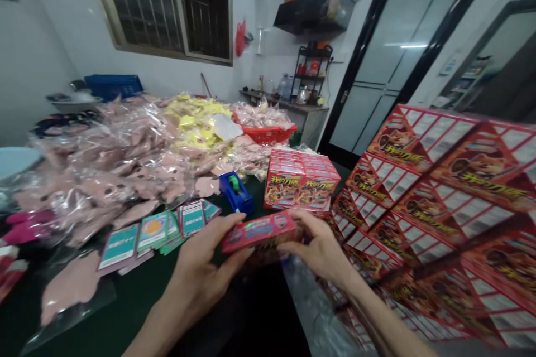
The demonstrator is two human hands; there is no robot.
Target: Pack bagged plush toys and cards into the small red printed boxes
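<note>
Two bare hands grip one red box (258, 234), which sits at the centre of the clock used here, with twelve at the top of the view. At eight o'clock, the left hand (203, 268) closes around the box's left end, thumb along the near side and fingers at the far edge. At three o'clock, the right hand (320, 245) pinches the right end, its index finger over the top edge and its thumb on the near face. The box is slightly tilted, right end higher, and its print is blurred.

A blue tape dispenser (237, 195) stands near the left fingertips at eleven o'clock. Between one and two, a block of red boxes (299, 181) stands near the right hand. A taller stack of red boxes (439, 206) fills three o'clock, beside the right forearm.

Printed cards (154, 230) lie overlapped at nine o'clock on the dark green tabletop (129, 307). A large heap of pink bagged pieces (113, 162) spreads at ten, with yellow bagged pieces (196, 122) at eleven and a filled red basket (270, 135) at twelve. Farther back, a barred window (163, 5) shows towards eleven and a black-framed door (377, 78) between one and two.
</note>
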